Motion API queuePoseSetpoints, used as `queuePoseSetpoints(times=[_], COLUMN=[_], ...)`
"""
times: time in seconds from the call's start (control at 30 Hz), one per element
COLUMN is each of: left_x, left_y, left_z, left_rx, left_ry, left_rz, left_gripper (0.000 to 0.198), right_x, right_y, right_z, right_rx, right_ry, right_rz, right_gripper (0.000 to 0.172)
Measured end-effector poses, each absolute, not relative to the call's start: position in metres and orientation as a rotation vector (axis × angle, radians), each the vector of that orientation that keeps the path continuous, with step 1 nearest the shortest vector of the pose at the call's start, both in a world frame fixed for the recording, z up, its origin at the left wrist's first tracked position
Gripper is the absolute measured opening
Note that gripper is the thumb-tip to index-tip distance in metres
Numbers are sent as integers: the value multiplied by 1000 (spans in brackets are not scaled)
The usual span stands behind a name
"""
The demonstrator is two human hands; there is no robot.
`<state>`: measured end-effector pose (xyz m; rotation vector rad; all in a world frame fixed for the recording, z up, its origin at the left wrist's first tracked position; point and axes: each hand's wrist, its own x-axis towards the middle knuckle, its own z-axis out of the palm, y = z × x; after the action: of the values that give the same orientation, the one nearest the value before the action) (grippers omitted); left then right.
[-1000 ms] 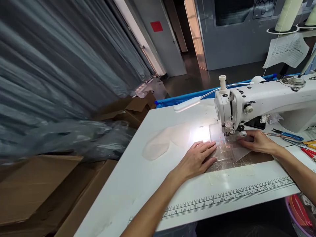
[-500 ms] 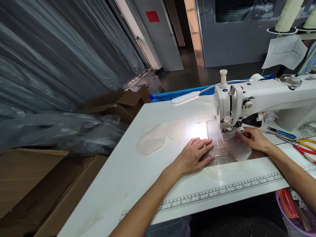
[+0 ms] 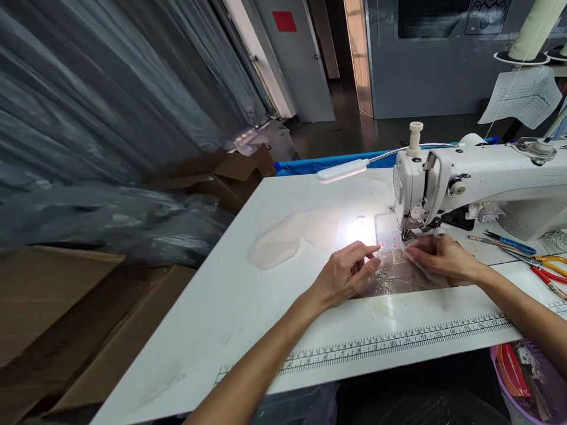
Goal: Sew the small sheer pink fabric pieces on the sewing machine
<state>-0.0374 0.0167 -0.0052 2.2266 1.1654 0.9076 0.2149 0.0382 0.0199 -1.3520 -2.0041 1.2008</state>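
At the white sewing machine [image 3: 410, 192], my right hand [image 3: 445, 257] pinches a thin sheer fabric piece [image 3: 423, 268] just in front of the presser foot [image 3: 407, 235]. To the left of the foot, my left hand [image 3: 348, 271] hovers at the edge of the clear-covered machine bed [image 3: 392, 274]. Its index finger points out and its thumb is apart from it, the other fingers partly curled, with nothing visible between them. Pale sheer cut pieces [image 3: 277, 245] lie flat on the table further left, hard to tell from the white top.
A lit lamp [image 3: 342, 171] hangs left of the machine head. Blue tweezers [image 3: 509, 241] and yellow-handled scissors [image 3: 551, 262] lie on the right. A printed ruler [image 3: 390, 348] runs along the front edge. Cardboard boxes [image 3: 88, 330] stand left; a purple bin [image 3: 498, 372] sits below right.
The left hand has lifted and curled some fingers from lying flat. My right hand has moved left, closer to the foot, drawing the sheer fabric with it. The view has shifted slightly.
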Motion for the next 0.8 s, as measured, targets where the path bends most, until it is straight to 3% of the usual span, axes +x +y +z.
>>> queuePoseSetpoints(times=[0.17, 0.23, 0.37, 0.53, 0.8], left_x=[-33, -30, -25, -22, -18], left_y=[9, 7, 4, 3, 6], left_z=[0, -1, -4, -8, -7], left_rx=[1663, 1615, 1570, 1750, 1498], left_ry=[1175, 1233, 1285, 1364, 1450], left_rz=[750, 741, 720, 721, 761], left_gripper=[56, 60, 54, 54, 61], right_x=[189, 195, 220, 233, 233], right_y=[41, 42, 40, 40, 47], right_z=[27, 23, 7, -12, -26], right_rx=[-1198, -1221, -1152, -815, -896], right_ry=[-1961, -2067, -2393, -2660, -2514], right_rz=[1537, 1390, 700, 356, 399], right_gripper=[37, 36, 31, 36, 37])
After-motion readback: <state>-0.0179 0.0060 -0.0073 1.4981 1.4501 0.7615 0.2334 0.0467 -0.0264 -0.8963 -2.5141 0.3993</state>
